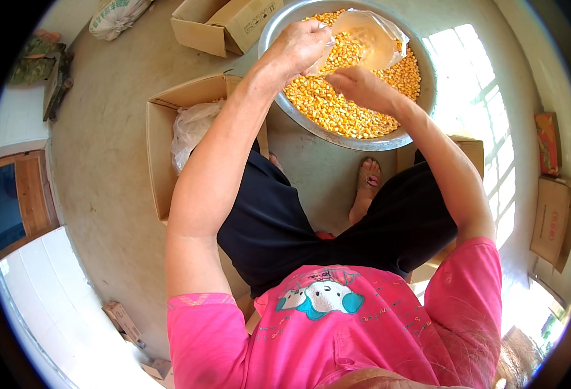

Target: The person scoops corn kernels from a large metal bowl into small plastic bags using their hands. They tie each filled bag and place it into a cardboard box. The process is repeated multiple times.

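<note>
A wide metal basin (353, 142) holds many loose yellow corn kernels (334, 114). Over the basin, a clear plastic bag (380, 41) is spread with its mouth tilted to the right, and kernels show through or beside its film. My left hand (306, 46) is closed on the bag's edge at its left side. Just below the bag, my right hand (356, 85) is over the kernels with its fingers curled and slightly blurred; whether it holds kernels or the bag's lower edge cannot be seen.
An open cardboard box (158, 155) with crumpled clear plastic bags (193, 129) stands by my left leg. Another open box (200, 34) lies beyond it, near a tied white sack (115, 19). More cardboard boxes (553, 214) stand along the right wall. My feet are below the basin.
</note>
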### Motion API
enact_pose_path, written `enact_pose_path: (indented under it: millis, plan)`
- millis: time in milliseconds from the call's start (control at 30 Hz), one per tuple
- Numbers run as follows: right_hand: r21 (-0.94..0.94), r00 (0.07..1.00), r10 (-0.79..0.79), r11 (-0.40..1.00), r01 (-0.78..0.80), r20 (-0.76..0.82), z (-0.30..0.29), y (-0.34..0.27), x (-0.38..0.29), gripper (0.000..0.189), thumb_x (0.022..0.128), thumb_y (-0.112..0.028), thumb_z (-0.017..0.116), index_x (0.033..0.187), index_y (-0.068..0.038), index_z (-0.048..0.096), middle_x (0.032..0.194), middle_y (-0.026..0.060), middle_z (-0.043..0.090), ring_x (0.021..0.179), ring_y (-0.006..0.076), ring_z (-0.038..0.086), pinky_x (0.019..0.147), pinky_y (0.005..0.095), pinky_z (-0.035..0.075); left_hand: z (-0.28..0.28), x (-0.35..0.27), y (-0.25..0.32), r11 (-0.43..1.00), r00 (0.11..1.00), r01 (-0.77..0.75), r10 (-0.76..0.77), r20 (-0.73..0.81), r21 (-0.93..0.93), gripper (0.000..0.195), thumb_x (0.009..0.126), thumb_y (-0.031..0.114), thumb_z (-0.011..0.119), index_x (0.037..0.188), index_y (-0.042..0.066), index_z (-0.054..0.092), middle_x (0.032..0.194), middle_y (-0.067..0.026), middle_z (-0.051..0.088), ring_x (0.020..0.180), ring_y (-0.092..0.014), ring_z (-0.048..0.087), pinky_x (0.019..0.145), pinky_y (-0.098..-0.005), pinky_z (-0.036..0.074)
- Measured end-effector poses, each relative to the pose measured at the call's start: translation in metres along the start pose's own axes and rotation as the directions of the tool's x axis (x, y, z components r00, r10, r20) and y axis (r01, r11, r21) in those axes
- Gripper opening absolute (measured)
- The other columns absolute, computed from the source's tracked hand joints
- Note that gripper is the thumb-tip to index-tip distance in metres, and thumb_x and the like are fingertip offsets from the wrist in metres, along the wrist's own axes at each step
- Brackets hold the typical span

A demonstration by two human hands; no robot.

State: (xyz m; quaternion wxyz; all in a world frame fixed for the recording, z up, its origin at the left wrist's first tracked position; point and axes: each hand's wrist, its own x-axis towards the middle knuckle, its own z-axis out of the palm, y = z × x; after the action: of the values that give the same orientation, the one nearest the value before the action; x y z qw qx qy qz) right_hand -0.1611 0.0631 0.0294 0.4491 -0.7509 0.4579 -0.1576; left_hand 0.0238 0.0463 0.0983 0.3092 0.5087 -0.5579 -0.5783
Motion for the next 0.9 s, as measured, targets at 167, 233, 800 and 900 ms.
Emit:
enact_pose_path:
  millis: [167, 233, 800, 900]
  plan:
    - [0.308, 0.953, 0.273, 0.925, -0.222, -0.132, -0.031, -0.012, 0.022, 0.038, 0.096, -0.039, 0.052, 0.087, -0.003, 0.061, 0.067, 0.0018, 0.053, 0.048, 0.0075, 0.041, 0.042, 0.0247, 0.031, -0.002, 0.006, -0.007, 1.000, 1.000, -0.016, 0.015, 0.006, 0.012, 0.025, 0.099, 0.028, 0.049, 0.104, 0.004, 0.056, 0.061, 0.0076, 0.038, 0.045, 0.000, 0.030, 0.037, -0.0183, 0.027]
    - [0.390, 0.927, 0.340, 0.884, -0.258, -0.158, -0.039, -0.012, 0.031, 0.037, 0.096, -0.040, 0.052, 0.089, -0.004, 0.059, 0.064, 0.0007, 0.050, 0.044, 0.0071, 0.039, 0.038, 0.0243, 0.029, -0.002, 0.005, -0.006, 1.000, 1.000, -0.017, 0.017, 0.007, -0.007, 0.024, 0.099, 0.027, 0.049, 0.103, 0.005, 0.055, 0.061, 0.0081, 0.037, 0.045, 0.000, 0.030, 0.037, -0.0184, 0.026]
    - [0.614, 0.832, 0.474, 0.758, -0.219, -0.288, -0.051, 0.039, 0.083, 0.039, 0.095, -0.030, 0.054, 0.129, -0.010, 0.047, 0.121, 0.0093, 0.052, 0.102, 0.0210, 0.059, 0.073, 0.0330, 0.056, -0.001, 0.006, -0.006, 0.997, 0.995, -0.079, 0.079, -0.056, -0.008, 0.019, 0.096, 0.024, 0.052, 0.094, 0.006, 0.059, 0.058, 0.0064, 0.038, 0.043, -0.004, 0.029, 0.037, -0.0222, 0.025]
    - [0.463, 0.876, 0.399, 0.852, -0.245, -0.271, -0.051, 0.039, 0.069, 0.042, 0.094, -0.029, 0.054, 0.128, -0.006, 0.049, 0.116, 0.0079, 0.054, 0.101, 0.0207, 0.058, 0.078, 0.0412, 0.057, -0.005, 0.006, -0.007, 1.000, 0.999, -0.008, 0.007, -0.033, -0.014, 0.019, 0.096, 0.024, 0.053, 0.094, 0.007, 0.059, 0.058, 0.0063, 0.038, 0.044, -0.004, 0.031, 0.037, -0.0220, 0.026]
